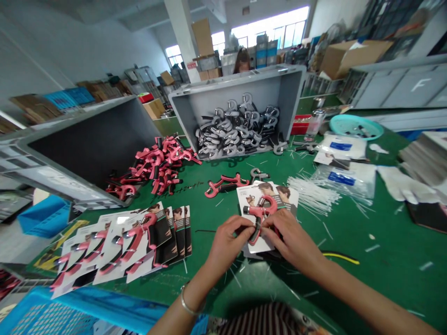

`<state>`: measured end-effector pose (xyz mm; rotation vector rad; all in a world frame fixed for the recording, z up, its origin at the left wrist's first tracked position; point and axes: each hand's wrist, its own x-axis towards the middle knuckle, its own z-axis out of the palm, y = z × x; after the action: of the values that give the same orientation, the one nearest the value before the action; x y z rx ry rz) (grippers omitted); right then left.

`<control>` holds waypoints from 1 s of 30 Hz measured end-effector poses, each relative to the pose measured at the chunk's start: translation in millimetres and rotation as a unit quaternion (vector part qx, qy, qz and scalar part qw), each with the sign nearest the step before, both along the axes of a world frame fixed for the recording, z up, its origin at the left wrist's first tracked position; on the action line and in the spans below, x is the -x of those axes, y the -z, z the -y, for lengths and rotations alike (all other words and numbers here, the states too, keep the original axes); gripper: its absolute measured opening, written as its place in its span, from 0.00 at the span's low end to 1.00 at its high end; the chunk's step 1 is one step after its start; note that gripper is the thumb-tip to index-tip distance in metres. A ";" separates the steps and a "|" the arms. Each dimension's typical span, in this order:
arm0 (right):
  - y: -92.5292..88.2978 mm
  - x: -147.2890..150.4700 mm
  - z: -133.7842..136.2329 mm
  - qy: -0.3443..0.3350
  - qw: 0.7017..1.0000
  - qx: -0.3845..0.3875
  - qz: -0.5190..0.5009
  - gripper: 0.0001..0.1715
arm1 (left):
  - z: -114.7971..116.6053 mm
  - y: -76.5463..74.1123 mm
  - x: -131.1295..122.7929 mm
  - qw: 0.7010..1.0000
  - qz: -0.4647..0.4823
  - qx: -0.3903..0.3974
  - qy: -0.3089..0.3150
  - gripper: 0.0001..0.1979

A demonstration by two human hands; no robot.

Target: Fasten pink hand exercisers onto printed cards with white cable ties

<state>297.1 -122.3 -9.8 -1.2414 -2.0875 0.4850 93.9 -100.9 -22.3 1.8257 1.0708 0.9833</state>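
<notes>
A pink and black clamp-like tool [268, 203] lies on a printed card [245, 194], on top of a small stack of cards. My left hand [228, 239] has its thumb and index finger pinched at the tool's dark handle. From the other side, my right hand [288, 235] closes its fingers on the same tool, near the handle. Whether a thin tie is between the fingertips is too small to tell. Behind the cards are loose pink tools [226, 184] and a grey one [259, 175]. White plastic ties [314, 195] lie to the right of the card stack.
Cards with pink tools [115, 246] overlap at the left. A pink pile [160, 160] spills from a tipped grey crate [84, 107]; another crate [179, 109] holds grey tools. Plastic bags [344, 179], a turquoise plate [356, 126] and a yellow-black strip [342, 257] are at right. A person [242, 60] is behind.
</notes>
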 end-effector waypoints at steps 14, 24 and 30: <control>-10.5 -7.5 -4.4 -0.029 0.990 -0.043 0.135 0.08 | -1.4 -4.1 -3.8 1.000 -0.010 -0.002 0.013 0.05; -12.1 -6.5 -3.5 -0.052 0.987 -0.055 0.145 0.10 | -1.5 -8.0 -4.2 0.995 -0.070 -0.040 0.053 0.07; -7.3 -7.4 -3.0 -0.054 0.995 -0.019 0.084 0.08 | 0.8 -34.5 -1.9 0.972 -0.190 -0.082 0.114 0.10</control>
<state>304.5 -119.2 -2.5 -1.1886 -2.3027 0.3989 95.8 -101.7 12.1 2.2794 0.9917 0.6142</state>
